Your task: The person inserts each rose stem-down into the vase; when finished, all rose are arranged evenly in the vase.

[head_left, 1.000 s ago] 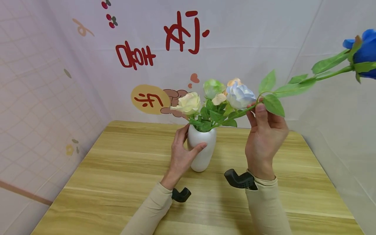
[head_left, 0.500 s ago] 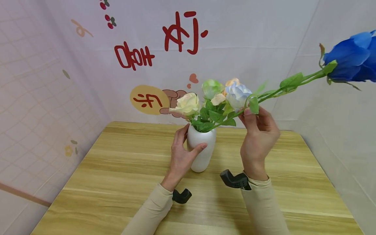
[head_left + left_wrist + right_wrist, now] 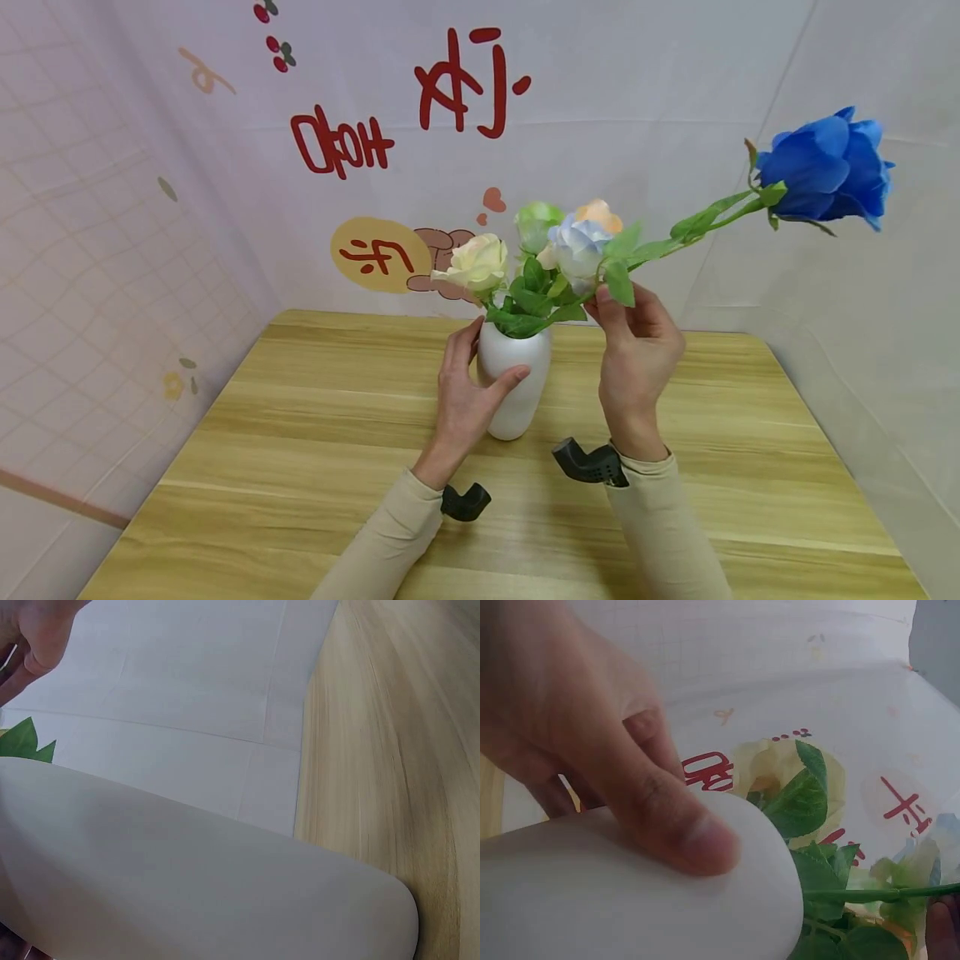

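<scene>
A white vase (image 3: 517,375) stands upright on the wooden table, and my left hand (image 3: 468,400) grips its left side, thumb across the front. My right hand (image 3: 637,358) pinches the leafy green stem of a blue rose (image 3: 821,171). That stem slants from the vase mouth up to the right, its bloom well out past my hand. In the vase are a cream rose (image 3: 476,265), a green-white flower (image 3: 537,225), a pale blue flower (image 3: 581,246) and a peach flower (image 3: 600,214). The right wrist view shows the green stem (image 3: 877,894) running from the mouth to my right fingertips.
The wooden table (image 3: 315,467) ends at a white cloth backdrop (image 3: 637,100) with red lettering and cartoon prints. Cloth walls rise on both sides. A black wrist camera (image 3: 465,502) sits at my left wrist, another black camera (image 3: 588,461) at my right.
My right hand has moved left and slightly down toward the vase, bringing the blue rose fully into view. The pale blue flower has shifted left. My left hand and the vase stay put.
</scene>
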`<state>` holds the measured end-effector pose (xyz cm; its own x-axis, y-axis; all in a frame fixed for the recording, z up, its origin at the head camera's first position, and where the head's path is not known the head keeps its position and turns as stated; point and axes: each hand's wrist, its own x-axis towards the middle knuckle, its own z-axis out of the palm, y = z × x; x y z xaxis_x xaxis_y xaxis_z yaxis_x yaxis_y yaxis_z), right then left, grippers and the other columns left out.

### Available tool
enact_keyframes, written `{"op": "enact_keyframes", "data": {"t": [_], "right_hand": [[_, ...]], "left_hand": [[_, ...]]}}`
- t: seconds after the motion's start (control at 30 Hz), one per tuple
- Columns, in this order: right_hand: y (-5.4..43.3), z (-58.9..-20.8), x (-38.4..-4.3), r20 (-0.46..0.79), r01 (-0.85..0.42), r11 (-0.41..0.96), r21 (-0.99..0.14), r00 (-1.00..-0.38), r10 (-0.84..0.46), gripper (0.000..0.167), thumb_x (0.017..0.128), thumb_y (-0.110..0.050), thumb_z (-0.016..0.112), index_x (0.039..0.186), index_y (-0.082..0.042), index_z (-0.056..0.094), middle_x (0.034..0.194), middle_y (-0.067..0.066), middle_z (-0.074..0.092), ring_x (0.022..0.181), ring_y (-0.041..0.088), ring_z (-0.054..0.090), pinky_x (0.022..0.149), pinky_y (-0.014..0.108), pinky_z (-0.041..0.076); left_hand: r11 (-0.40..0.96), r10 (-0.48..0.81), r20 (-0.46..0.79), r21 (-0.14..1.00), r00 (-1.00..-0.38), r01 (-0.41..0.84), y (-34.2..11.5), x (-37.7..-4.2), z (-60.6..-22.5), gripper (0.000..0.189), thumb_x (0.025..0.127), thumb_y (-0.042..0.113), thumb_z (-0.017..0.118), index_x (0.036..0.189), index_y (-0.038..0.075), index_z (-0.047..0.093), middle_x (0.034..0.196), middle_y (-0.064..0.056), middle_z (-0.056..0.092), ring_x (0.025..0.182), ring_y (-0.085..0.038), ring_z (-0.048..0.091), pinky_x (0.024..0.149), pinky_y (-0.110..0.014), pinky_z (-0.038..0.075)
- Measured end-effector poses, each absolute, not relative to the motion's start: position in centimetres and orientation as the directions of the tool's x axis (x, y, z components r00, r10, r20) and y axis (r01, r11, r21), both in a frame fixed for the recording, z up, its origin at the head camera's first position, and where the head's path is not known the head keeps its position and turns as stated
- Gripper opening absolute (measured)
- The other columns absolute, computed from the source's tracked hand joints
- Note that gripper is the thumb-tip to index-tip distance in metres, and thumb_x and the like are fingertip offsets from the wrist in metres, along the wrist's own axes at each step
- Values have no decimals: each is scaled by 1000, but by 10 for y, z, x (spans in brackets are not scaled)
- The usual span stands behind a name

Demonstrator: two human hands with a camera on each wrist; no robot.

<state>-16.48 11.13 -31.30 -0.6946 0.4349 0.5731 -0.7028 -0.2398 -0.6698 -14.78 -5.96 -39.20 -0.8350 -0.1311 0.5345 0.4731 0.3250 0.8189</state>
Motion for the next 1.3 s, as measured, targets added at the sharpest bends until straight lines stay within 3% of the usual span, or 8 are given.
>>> {"op": "enact_keyframes", "data": {"t": [0.23,0.47,0.7,0.83,1.13,1.3], "right_hand": [[111,-319,-170,576,-678,-234,-696,-723,380,20,94,-1,75,108,13,74,90,13,75,79,19,74,82,36,63],[113,-322,-174,503,-579,-270,-769,-809,305,25,95,-5,76,114,11,73,99,14,73,86,20,74,84,35,62],[115,-326,-180,429,-489,-326,-809,-870,241,19,97,-4,73,112,7,74,96,10,72,83,18,73,85,35,62],[120,-319,-184,437,-505,-333,-796,-861,260,13,97,0,70,109,5,75,95,10,72,82,17,72,84,33,62],[135,-291,-189,522,-603,-318,-732,-796,306,17,96,0,72,111,9,73,100,15,71,85,19,71,83,32,62],[131,-291,-191,516,-569,-291,-769,-822,241,22,96,0,72,115,11,73,106,17,73,90,21,72,87,35,61]], "left_hand": [[333,-130,544,811,-829,481,-61,-148,-393,82,82,25,91,150,6,51,135,-13,54,130,-25,55,112,-40,46],[329,-132,539,815,-832,477,-61,-147,-392,82,81,23,92,150,4,50,135,-12,54,130,-24,55,112,-40,46],[313,-130,533,822,-836,475,-62,-146,-392,83,82,23,91,151,6,49,137,-12,53,130,-24,54,113,-40,45],[319,-119,526,823,-842,470,-62,-146,-393,84,83,25,91,152,6,48,137,-12,53,131,-24,54,113,-40,45],[313,-114,520,828,-847,466,-62,-147,-393,83,82,24,91,152,7,49,138,-12,53,131,-24,54,113,-42,45],[309,-113,525,826,-844,472,-62,-146,-391,83,82,22,91,152,4,49,137,-12,53,131,-25,54,113,-43,45]]}}
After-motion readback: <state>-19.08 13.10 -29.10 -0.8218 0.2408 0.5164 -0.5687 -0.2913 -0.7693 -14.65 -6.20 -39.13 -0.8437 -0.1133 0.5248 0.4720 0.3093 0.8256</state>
